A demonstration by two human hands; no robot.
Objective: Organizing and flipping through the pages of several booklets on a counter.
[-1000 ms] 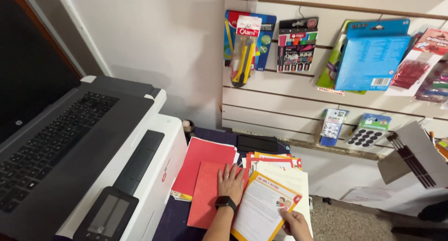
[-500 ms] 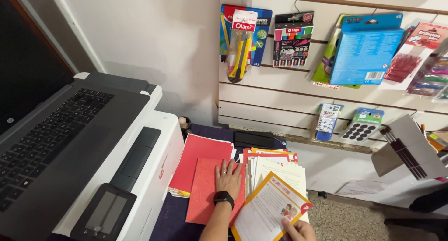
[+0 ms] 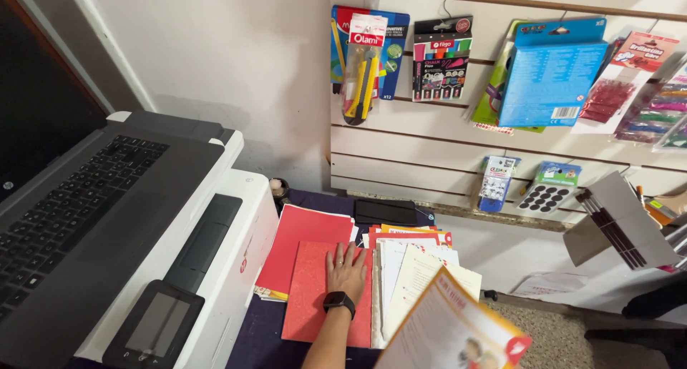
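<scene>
Now, at your 9 o'clock sits the big white printer (image 3: 215, 219) with an open laptop (image 3: 64, 197) on top of it. Ahead at 12, the slatwall (image 3: 429, 161) carries hung stationery packs. Below it, paper stacks cover the dark table (image 3: 257, 340). Since a second ago, the orange-bordered booklet (image 3: 451, 333) has come up toward you at 5 o'clock; your right hand is out of view, so its grip cannot be told. Your left hand (image 3: 346, 271) still lies flat, fingers spread, gripping nothing, on the red glitter sheet (image 3: 308, 297) at 6 o'clock.
</scene>
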